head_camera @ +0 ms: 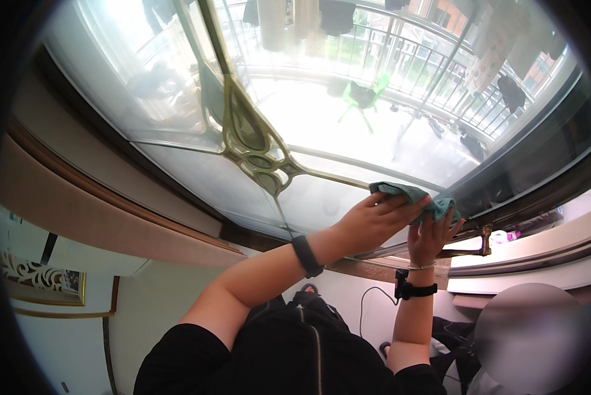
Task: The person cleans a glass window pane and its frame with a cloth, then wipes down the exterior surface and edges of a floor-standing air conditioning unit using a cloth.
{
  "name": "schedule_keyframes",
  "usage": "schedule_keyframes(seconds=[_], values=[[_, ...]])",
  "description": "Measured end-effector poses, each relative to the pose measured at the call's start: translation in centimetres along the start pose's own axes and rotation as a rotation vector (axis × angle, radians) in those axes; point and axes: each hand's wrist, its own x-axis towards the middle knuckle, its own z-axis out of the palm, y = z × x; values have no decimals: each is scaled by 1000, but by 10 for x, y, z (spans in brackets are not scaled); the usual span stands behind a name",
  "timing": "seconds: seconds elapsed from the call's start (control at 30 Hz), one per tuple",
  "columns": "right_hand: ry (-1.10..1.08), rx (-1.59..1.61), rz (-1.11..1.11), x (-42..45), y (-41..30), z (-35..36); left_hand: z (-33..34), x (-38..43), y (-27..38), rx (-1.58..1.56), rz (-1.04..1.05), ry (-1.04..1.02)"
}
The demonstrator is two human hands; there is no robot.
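Observation:
A green cloth (439, 208) lies bunched against the glass door pane (335, 197), near its right frame. My left hand (382, 217) presses on the cloth's left part, its fingers stretched to the right over it. Just right of it, my right hand (430, 237) touches the cloth's lower right part with fingertips pointing up. Both hands are close together beside the dark door frame. The brass door handle (466, 253) is just right of my right wrist. A gold-coloured ornamental lattice (258, 160) is set in the glass, left of my hands.
Behind the glass are a green chair (363, 96), a metal railing (419, 54) and hanging clothes. A person in dark trousers (453, 345) is close by at lower right, partly behind a blurred round patch. A thin cable (362, 306) runs over the floor near my feet.

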Motion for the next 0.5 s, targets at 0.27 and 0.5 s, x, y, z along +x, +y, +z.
schedule_keyframes(seconds=[0.27,0.5], values=[[-9,-19,11,-3,17,0,1,8,3,-52,28,-7],[27,11,142,-1,-8,-2,-3,5,-1,-104,39,33]])
